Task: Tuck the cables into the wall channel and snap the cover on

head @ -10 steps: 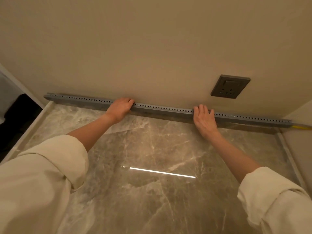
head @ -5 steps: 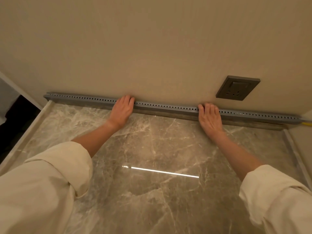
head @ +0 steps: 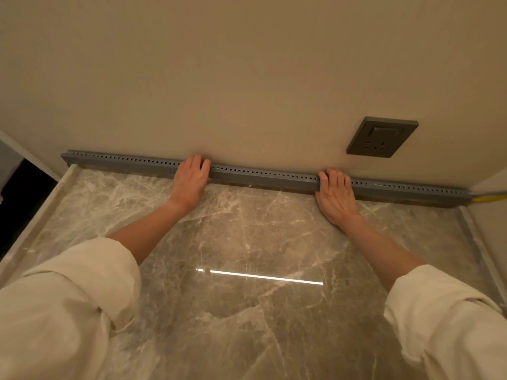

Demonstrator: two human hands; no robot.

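A long grey wall channel (head: 263, 177) with a row of small holes along its top runs along the foot of the beige wall, its cover on it. My left hand (head: 190, 180) lies flat on the channel left of its middle, fingers over the top edge. My right hand (head: 335, 193) presses on it right of the middle, fingers hooked over the top. A yellow cable (head: 491, 198) comes out of the channel's right end; whatever lies inside the channel is hidden.
A dark grey power socket (head: 382, 137) sits on the wall above the right hand. The marble floor (head: 247, 270) has a raised pale border at left and right. A dark opening (head: 24, 204) lies at the far left. A side wall (head: 491, 212) closes the right.
Both hands have settled flatter onto the channel; the left one uncurled from a fist-like grip. The view shifted slightly, so the socket and channel sit further right.
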